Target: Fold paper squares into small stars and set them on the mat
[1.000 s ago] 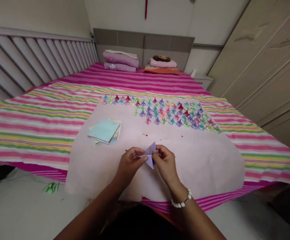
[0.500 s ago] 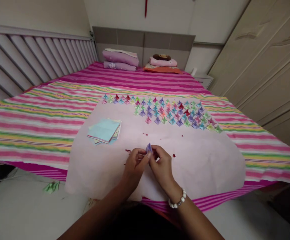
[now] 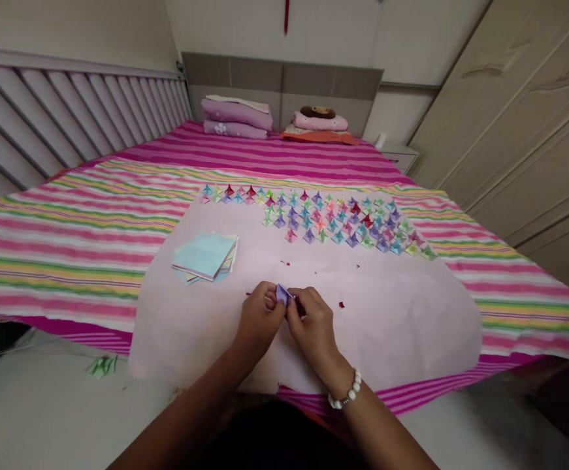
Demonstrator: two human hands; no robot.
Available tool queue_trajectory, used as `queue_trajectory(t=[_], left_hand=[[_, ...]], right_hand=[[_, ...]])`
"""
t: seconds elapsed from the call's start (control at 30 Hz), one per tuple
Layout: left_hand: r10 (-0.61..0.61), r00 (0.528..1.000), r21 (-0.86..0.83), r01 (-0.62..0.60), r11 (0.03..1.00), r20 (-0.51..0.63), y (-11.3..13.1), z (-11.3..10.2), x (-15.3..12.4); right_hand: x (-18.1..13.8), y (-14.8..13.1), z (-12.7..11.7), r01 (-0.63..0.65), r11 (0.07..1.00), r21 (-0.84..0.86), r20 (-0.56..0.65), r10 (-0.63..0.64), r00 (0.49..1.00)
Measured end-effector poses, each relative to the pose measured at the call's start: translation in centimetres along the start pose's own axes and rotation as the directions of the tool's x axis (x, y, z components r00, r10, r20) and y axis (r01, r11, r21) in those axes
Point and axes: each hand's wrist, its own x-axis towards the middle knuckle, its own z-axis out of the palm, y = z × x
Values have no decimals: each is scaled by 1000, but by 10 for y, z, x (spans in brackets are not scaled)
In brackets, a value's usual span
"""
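Note:
A small folded purple paper (image 3: 283, 294) is pinched between my two hands, just above the pale sheet (image 3: 387, 326). My left hand (image 3: 263, 313) grips its left side with thumb and fingers. On the other side my right hand (image 3: 312, 316) pinches it too, a white bead bracelet around that wrist. Parts of the paper are hidden by my fingertips. Rows of small folded paper cranes (image 3: 338, 236) in many colours stand along the sheet's far side. To the left lies a stack of square papers (image 3: 204, 254), light blue on top.
Red paper scraps (image 3: 341, 305) dot the pale sheet. Under it is a striped bedspread (image 3: 68, 248). Folded purple bedding (image 3: 238, 117) and a pink pile (image 3: 319, 123) rest by the headboard. A green crumpled piece (image 3: 102, 367) lies on the floor at left.
Both hands have shifted slightly left with the purple paper. It is turned, from a pointed tip facing up to a flatter face tilted left.

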Motion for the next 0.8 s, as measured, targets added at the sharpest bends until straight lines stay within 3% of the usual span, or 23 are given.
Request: queue_trajectory(t=[0.13, 0.27, 0.4, 0.53, 0.63, 0.8], left_hand=[[-143, 986, -167, 156, 973, 88, -4, 1, 3], [-256, 959, -177, 274, 945, 120, -7, 2, 6], [-151, 987, -105, 157, 982, 63, -13, 1, 7], [-7, 1000, -49, 6, 999, -15, -12, 0, 4], [-61, 998, -120, 62, 991, 12, -9, 0, 4], [-149, 985, -179, 162, 970, 83, -7, 4, 6]], right_hand=[[-2, 0, 1, 36, 999, 24, 11, -36, 999], [-6, 1, 6, 130, 988, -79, 50, -126, 991], [-9, 3, 10, 196, 958, -211, 57, -188, 980], [-6, 1, 8, 126, 977, -170, 41, -121, 992], [-3, 0, 5, 64, 995, -76, 26, -62, 998], [-2, 0, 6, 112, 993, -44, -11, -112, 994]])
